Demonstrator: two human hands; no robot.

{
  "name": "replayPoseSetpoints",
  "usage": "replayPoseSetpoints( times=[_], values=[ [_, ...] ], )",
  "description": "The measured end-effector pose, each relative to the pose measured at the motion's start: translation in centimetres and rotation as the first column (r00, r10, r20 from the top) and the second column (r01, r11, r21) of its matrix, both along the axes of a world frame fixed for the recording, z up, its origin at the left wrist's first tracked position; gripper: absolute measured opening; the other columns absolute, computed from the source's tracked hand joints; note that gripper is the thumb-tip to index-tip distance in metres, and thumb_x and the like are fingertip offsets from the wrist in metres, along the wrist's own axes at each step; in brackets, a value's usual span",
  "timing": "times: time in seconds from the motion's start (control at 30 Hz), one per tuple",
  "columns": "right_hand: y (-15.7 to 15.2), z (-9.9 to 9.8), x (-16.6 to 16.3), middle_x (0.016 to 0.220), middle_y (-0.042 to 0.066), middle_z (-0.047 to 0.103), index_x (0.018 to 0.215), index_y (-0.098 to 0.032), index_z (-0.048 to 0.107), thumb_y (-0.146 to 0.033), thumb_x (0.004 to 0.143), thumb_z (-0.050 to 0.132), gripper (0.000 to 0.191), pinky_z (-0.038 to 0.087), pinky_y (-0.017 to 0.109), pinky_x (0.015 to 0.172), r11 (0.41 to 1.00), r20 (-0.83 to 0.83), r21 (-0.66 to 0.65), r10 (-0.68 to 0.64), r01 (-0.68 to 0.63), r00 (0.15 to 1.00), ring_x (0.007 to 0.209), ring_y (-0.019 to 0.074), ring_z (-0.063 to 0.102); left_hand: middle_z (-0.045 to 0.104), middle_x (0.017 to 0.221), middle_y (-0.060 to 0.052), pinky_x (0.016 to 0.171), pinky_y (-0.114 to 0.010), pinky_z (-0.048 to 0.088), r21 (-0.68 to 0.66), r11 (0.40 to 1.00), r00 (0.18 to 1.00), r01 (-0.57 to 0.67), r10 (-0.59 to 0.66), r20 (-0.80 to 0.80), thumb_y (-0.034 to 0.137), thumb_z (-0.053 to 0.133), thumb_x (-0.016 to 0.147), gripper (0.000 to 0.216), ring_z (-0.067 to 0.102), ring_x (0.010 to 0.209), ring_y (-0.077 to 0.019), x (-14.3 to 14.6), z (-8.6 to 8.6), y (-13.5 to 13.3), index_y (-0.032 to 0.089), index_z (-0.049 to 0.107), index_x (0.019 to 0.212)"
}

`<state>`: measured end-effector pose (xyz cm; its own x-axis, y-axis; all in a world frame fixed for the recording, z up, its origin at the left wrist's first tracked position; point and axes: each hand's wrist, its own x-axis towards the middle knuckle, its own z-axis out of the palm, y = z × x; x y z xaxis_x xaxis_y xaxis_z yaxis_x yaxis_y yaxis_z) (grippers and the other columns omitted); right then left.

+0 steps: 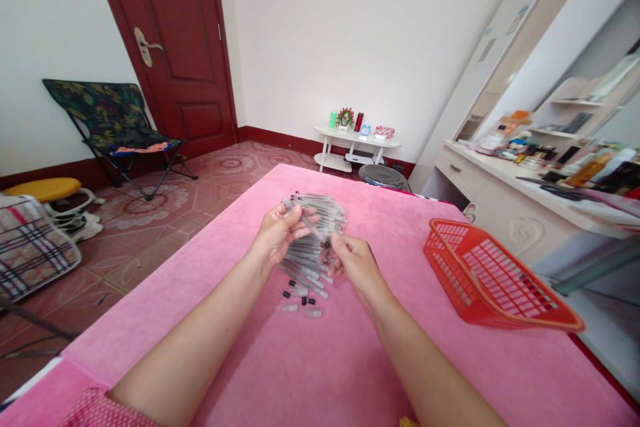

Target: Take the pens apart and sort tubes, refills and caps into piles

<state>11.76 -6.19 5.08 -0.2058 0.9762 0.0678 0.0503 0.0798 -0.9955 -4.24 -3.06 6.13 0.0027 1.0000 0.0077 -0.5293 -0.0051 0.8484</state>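
My left hand (281, 232) pinches a clear grey pen barrel (311, 223) between thumb and fingers, its far end slanting down to the right. At that end my right hand (354, 260) is closed, thumb and fingertips round a small black pen part (327, 244), partly hidden and blurred. Beneath both hands lies a heap of similar pen barrels (306, 255) on a pink cloth (300, 360). Nearer to me, several short black plugs (303, 301) and clear caps (313, 313) are scattered.
On the table's right stands a red plastic basket (465, 287). Beyond the table are a low white stand (325, 137) and a round dark lid (383, 177). A dresser (505, 180) with bottles borders the right side, and a folding chair (110, 113) is at left.
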Motion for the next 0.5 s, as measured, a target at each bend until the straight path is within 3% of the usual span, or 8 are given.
replayPoseSetpoints(
  times=[0.1, 0.33, 0.5],
  values=[
    [0.0, -0.1, 0.0, 0.056, 0.003, 0.061, 0.065, -0.013, 0.06, -0.045, 0.073, 0.055, 0.034, 0.034, 0.02, 0.037, 1.0, 0.032, 0.004, -0.008, 0.008, 0.999, 0.038, 0.0085, 0.047, 0.069, 0.088, -0.008, 0.063, -0.029, 0.056, 0.001, 1.0, 1.0, 0.005, -0.005, -0.002, 0.021, 0.062, 0.077, 0.014, 0.069, 0.078, -0.0208, 0.0, 0.0, 0.0, 0.015, 0.051, 0.084],
    [0.3, -0.3, 0.5, 0.056, 0.0, 0.06, 0.063, -0.016, 0.057, -0.026, 0.055, 0.072, 0.02, 0.042, 0.024, 0.048, 0.995, 0.015, 0.064, -0.074, 0.073, 0.997, 0.049, 0.0124, 0.053, 0.069, 0.085, -0.007, 0.066, -0.029, 0.056, -0.012, 0.996, 0.996, -0.088, 0.089, 0.023, 0.019, 0.062, 0.077, 0.011, 0.069, 0.078, -0.0188, -1.0, -0.1, 0.5, 0.014, 0.053, 0.082],
    [0.4, -1.2, 0.5, 0.057, -0.002, 0.058, 0.062, -0.016, 0.057, -0.022, 0.06, 0.067, 0.012, 0.038, 0.021, 0.048, 0.989, 0.244, 0.146, -0.014, -0.022, 0.97, 0.05, 0.0104, 0.05, 0.069, 0.084, -0.006, 0.068, -0.031, 0.056, -0.027, 0.991, 0.991, -0.134, 0.135, 0.024, 0.019, 0.062, 0.077, 0.01, 0.069, 0.078, -0.0185, -1.6, -0.1, 0.8, 0.013, 0.054, 0.081]
  ],
)
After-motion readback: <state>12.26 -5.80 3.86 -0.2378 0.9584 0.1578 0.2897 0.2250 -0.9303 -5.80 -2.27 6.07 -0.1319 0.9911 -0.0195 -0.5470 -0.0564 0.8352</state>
